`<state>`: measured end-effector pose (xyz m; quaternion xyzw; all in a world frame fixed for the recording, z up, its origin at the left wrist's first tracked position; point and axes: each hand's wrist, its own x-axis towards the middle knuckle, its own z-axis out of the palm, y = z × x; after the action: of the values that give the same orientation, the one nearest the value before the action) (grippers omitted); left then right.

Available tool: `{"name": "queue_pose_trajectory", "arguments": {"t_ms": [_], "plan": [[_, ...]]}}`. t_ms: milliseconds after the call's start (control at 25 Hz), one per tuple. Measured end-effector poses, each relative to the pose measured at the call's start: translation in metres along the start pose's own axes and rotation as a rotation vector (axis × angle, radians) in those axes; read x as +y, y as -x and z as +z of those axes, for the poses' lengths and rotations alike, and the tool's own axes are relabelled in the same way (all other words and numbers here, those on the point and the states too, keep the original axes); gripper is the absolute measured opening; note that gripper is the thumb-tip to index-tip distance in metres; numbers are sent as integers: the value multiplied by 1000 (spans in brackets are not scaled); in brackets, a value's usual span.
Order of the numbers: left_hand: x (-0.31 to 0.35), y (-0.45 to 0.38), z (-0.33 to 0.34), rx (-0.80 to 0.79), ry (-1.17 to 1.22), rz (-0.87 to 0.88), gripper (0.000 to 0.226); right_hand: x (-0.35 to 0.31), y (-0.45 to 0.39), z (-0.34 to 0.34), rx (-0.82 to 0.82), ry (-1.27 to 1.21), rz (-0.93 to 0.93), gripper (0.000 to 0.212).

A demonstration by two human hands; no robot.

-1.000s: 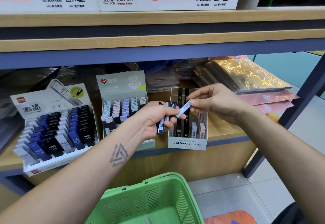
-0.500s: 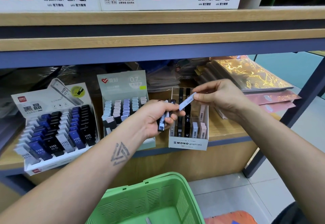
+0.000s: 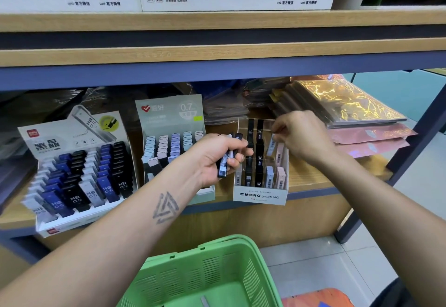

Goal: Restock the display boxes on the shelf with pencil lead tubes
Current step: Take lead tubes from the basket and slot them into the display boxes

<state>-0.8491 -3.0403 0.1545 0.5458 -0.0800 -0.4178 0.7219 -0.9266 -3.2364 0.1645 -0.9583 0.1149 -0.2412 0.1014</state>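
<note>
Your right hand (image 3: 304,135) is pinching a pale blue plastic lead tube (image 3: 271,144) — long axis near upright — directly above the clear MONO display box (image 3: 260,195)'s back slot; your left hand (image 3: 217,159) is gripping spare tubes (image 3: 225,162) just beside.

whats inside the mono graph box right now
The MONO graph box holds upright black, pale blue and pink lead tubes. The left hand covers its left columns.

The right hand (image 3: 304,138) now reaches down over the MONO box (image 3: 260,194), its pale blue tube (image 3: 271,144) lowered upright into a rear slot.
</note>
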Motion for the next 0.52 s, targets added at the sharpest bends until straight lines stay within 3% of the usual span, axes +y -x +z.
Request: {"name": "queue_pose_trajectory", "arguments": {"t_ms": [520], "plan": [[0,3,2,-9,-15,-1,19,-5,3,27,10,202,-14,14]]}}
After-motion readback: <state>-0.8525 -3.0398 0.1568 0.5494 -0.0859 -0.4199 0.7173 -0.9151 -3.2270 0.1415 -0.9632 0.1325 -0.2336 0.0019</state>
